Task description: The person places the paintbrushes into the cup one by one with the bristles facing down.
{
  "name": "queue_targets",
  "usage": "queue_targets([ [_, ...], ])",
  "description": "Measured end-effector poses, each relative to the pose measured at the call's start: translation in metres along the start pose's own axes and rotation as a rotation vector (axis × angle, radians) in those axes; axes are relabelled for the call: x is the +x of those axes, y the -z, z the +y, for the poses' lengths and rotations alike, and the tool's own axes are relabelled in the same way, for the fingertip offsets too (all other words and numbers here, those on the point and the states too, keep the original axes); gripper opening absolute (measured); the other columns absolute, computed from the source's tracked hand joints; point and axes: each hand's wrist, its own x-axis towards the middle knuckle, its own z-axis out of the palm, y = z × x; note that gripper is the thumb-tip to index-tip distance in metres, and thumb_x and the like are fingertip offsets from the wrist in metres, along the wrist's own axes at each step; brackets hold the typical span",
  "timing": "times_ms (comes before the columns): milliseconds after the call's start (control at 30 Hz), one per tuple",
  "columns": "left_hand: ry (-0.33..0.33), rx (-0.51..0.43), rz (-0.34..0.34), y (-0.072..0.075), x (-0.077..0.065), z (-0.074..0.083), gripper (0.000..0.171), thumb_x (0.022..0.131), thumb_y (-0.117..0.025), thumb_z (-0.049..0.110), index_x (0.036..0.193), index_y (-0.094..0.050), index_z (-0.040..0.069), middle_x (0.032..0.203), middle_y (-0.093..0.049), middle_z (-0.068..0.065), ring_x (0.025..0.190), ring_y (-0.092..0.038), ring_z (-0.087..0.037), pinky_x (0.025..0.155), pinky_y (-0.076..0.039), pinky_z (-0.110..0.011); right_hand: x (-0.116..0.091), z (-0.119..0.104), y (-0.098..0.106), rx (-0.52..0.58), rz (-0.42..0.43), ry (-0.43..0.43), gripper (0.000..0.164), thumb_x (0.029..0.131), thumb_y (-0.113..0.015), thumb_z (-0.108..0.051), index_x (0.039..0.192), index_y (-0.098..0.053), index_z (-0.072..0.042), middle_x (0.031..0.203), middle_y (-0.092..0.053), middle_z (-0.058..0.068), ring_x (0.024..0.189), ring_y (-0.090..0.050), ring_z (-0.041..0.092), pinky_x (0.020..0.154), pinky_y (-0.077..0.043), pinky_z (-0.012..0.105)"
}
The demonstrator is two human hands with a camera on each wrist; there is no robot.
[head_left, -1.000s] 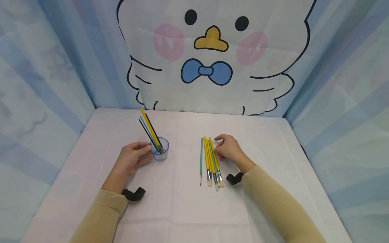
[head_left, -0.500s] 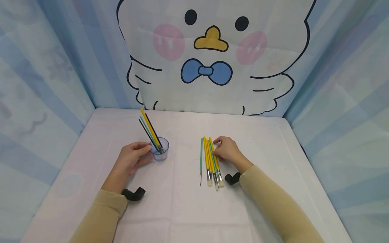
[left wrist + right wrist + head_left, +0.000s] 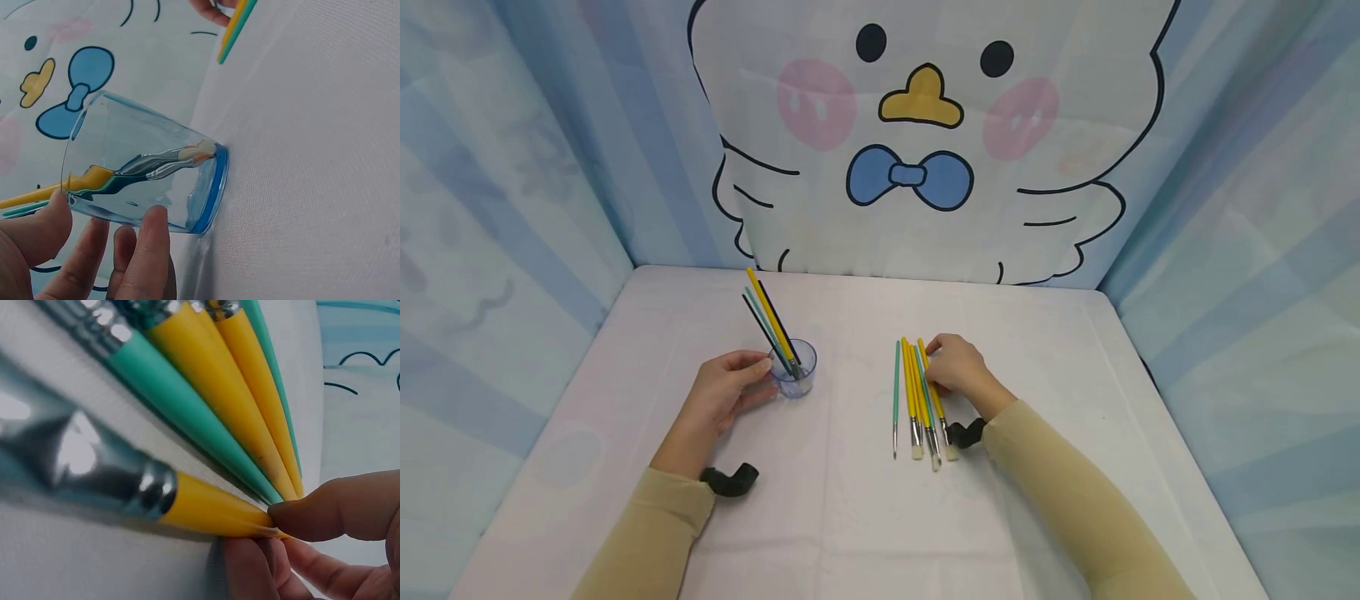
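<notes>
A clear bluish cup stands on the left half of the table, with several paintbrushes leaning in it, bristles down. My left hand grips the cup's left side; in the left wrist view the thumb lies at the rim and the fingers against the wall. To the right, my right hand pinches the handle of the rightmost yellow paintbrush between thumb and fingers. The brush's bristle end points toward me. Beside it lie several yellow and green paintbrushes, roughly parallel.
A single green paintbrush lies slightly apart, left of the others. A pale cloth covers the table. Behind stands a curtain with a cartoon face, and blue-striped curtains flank both sides. Black wrist mounts stick out by both sleeves.
My right hand has moved slightly left and taken hold of the rightmost yellow paintbrush, whose bristle end has shifted a little right. The left hand and cup have stayed put.
</notes>
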Motion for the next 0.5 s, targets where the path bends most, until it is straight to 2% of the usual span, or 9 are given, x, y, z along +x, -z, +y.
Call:
queue_targets([
  [100,-0.002,-0.002,-0.003,0.0,-0.001,0.0,0.045,0.105,-0.072,0.015,0.144,-0.06,-0.004,0.115,-0.063,-0.002,0.102,-0.066,-0.013,0.093,-0.068,-0.033,0.0,0.0,0.001,0.05,-0.009,-0.013,0.043,0.09,-0.074,-0.009,0.132,-0.065,-0.011,0.111,-0.071,0.015,0.059,-0.064,0.017,0.05,-0.055,0.021],
  [300,-0.003,-0.005,-0.005,0.001,0.001,-0.001,0.044,0.104,-0.072,0.014,0.142,-0.06,-0.004,0.114,-0.064,-0.001,0.102,-0.066,-0.013,0.092,-0.068,-0.033,0.0,0.006,0.002,0.211,-0.038,-0.018,0.046,0.092,-0.073,-0.006,0.136,-0.063,-0.011,0.103,-0.069,0.015,0.059,-0.06,0.017,0.053,-0.058,0.022],
  [500,0.005,-0.002,-0.006,0.002,0.002,-0.001,0.043,0.104,-0.072,0.015,0.142,-0.061,-0.003,0.116,-0.063,-0.002,0.103,-0.066,-0.014,0.092,-0.068,-0.033,0.001,0.01,0.004,0.314,-0.045,0.035,0.048,0.093,-0.073,-0.004,0.138,-0.061,-0.012,0.105,-0.064,0.012,0.065,-0.06,0.017,0.055,-0.059,0.021],
])
